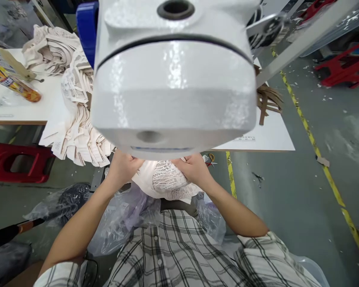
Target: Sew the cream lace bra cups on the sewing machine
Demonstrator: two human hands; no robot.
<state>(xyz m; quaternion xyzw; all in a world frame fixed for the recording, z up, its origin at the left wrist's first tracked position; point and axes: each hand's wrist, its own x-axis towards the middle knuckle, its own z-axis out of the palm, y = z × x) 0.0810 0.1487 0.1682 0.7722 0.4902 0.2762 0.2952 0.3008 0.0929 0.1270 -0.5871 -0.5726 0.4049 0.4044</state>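
Note:
A cream lace bra piece (169,177) hangs over my lap, just below the near edge of a white sewing machine head (173,107). My left hand (122,169) pinches its left side between thumb and bent fingers. On the right side of the lace, my right hand (195,170) grips the fabric with the thumb on top. Both hands reach partly beneath the machine head, so some fingertips and the far part of the piece are hidden. Needle and presser foot cannot be seen behind the housing.
Stacked cream fabric pieces (80,139) spill over the table edge at left. A snack packet (14,81) lies further left. Brown strips (267,99) rest right of the machine. Scissors (211,159) show beyond my right hand. Clear plastic bags (119,223) hang below; a red stool (18,162) stands left.

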